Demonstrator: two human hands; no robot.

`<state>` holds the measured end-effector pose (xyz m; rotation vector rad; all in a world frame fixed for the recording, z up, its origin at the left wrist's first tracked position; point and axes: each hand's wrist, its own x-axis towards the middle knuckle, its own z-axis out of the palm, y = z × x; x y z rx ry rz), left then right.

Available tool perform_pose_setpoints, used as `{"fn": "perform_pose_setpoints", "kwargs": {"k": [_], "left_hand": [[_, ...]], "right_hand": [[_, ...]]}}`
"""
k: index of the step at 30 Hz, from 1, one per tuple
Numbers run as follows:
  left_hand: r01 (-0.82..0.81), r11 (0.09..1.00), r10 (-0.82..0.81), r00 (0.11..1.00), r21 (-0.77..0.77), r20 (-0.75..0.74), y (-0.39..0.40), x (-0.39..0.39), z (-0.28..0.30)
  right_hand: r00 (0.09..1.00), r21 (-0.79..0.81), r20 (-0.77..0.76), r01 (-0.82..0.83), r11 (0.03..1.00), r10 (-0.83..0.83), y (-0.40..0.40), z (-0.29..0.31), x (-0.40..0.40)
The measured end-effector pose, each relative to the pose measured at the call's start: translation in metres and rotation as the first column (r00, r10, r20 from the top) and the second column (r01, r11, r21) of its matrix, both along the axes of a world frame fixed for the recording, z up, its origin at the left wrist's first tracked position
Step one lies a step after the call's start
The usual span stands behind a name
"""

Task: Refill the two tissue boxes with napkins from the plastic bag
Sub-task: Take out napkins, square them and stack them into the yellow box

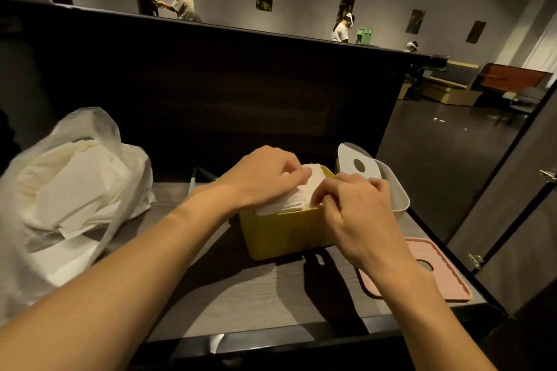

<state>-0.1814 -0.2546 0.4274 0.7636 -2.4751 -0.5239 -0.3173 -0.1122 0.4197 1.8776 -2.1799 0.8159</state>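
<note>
A stack of white napkins [297,193] is seen standing partly inside the yellow tissue box [283,235], its top rising above the rim. The box sits open, near the middle of the grey table [256,289]. The stack is gripped from the left by the left hand [265,178], fingers curled over its upper edge. The right hand [355,205] is held at the stack's right side, fingers bent and pinching the napkin edges at the box rim.

Just behind and to the right, touching or nearly touching the yellow box, a white tissue box [398,193] is noted, with a white lid [357,163] bearing a round hole propped upright in it. Whether napkins lie inside cannot be told.

A pink lid [446,274] with a wavy edge lies flat at the table's right, partly covered by the right forearm.

At the left of the table a white plastic bag [75,190] is slumped open, folded napkins visible through it.

A dark partition [211,84] stands behind the table. Beyond it, people with headgear are seen along a grey wall.
</note>
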Motion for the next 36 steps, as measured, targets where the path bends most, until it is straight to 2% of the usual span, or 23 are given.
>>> {"fn": "perform_pose_setpoints", "kwargs": {"k": [5, 7, 14, 18, 22, 24, 27, 29, 33, 36], "left_hand": [[-0.039, 0.999, 0.045, 0.956, 0.027, -0.290, 0.012, 0.026, 0.012], [-0.078, 0.997, 0.080, 0.931, 0.021, -0.355, 0.017, 0.044, 0.014], [-0.146, 0.983, 0.178, 0.904, 0.110, -0.388, 0.043, 0.108, 0.002], [-0.184, 0.967, 0.244, 0.866, 0.175, -0.437, 0.058, 0.166, -0.002], [-0.288, 0.924, 0.382, 0.737, 0.253, -0.557, 0.067, 0.223, -0.004], [-0.377, 0.874, 0.486, 0.687, 0.307, -0.540, 0.063, 0.239, -0.010], [-0.529, 0.797, 0.603, 0.668, 0.292, -0.437, 0.059, 0.251, -0.014], [-0.556, 0.771, 0.634, 0.630, 0.309, -0.449, 0.062, 0.252, -0.012], [-0.510, 0.783, 0.621, 0.625, 0.354, -0.473, 0.062, 0.250, -0.007], [-0.475, 0.774, 0.632, 0.616, 0.419, -0.469, 0.056, 0.250, -0.010]], "right_hand": [[0.997, -0.282, 0.075, 0.011, 0.959, 0.011, -0.004, 0.010, 0.024], [0.994, -0.346, 0.098, -0.013, 0.938, 0.050, -0.007, 0.015, 0.040], [0.974, -0.319, 0.095, -0.166, 0.933, 0.206, -0.018, 0.014, 0.107], [0.930, -0.339, 0.132, -0.284, 0.897, 0.344, -0.020, 0.013, 0.154], [0.829, -0.399, 0.198, -0.419, 0.816, 0.523, -0.014, 0.017, 0.213], [0.806, -0.332, 0.184, -0.487, 0.808, 0.562, -0.020, 0.017, 0.237], [0.852, -0.047, 0.112, -0.509, 0.860, 0.511, -0.048, 0.020, 0.263], [0.865, 0.074, -0.045, -0.495, 0.866, 0.499, -0.076, 0.019, 0.269], [0.736, 0.223, -0.443, -0.463, 0.858, 0.512, -0.125, 0.006, 0.271], [0.683, 0.235, -0.514, -0.470, 0.851, 0.519, -0.148, -0.006, 0.262]]}}
